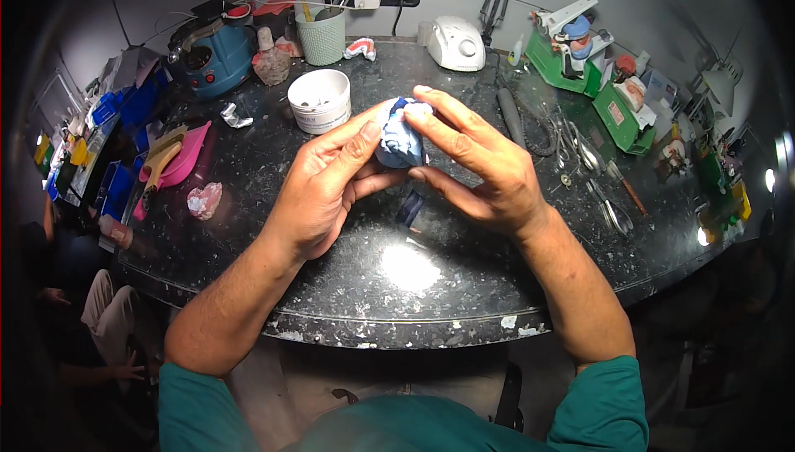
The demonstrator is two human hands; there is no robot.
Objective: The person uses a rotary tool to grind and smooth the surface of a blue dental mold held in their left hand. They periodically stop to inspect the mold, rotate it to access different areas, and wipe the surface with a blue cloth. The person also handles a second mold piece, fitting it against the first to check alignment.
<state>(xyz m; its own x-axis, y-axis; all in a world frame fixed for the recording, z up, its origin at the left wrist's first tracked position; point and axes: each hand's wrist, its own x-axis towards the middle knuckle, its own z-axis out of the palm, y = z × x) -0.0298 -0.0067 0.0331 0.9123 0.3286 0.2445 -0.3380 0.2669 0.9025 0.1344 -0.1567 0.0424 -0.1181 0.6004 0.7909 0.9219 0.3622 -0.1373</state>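
A left hand (328, 177) and right hand (494, 164), fingers half-curled, grip a blue dental piece (400, 146) that uneven fingertip pressure could dent or dislodge.

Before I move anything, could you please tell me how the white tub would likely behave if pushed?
The white tub would probably slide rather than roll, since it stands upright on the black worktop. Its even, round shape suggests it is stiff rather than floppy. Because its top is open, tipping it might spill whatever lies inside.
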